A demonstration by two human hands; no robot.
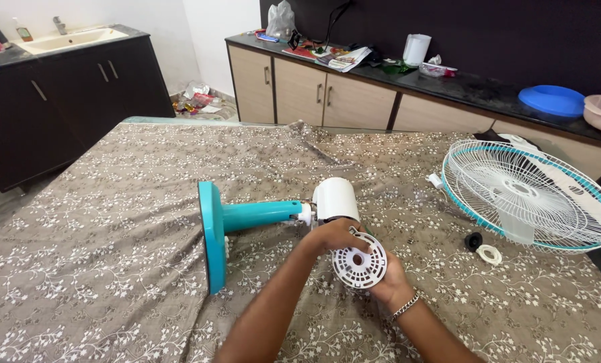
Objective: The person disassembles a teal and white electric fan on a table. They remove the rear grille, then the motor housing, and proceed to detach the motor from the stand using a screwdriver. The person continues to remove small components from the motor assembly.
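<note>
Nearest, white round perforated disc (pixel 359 260), central hole, tilted toward the camera just before the white motor housing (pixel 335 199). Cradled from beneath by right hand (pixel 388 279), fingers curled loosely round its lower edge; gripped at its upper rim by left hand (pixel 337 235), fingers closed. Beyond, teal stand (pixel 236 222) lying sideways on the floral bedsheet (pixel 112 222). Farther right, black knob (pixel 473 240), white ring (pixel 491 254), fan grille (pixel 529 195).
</note>
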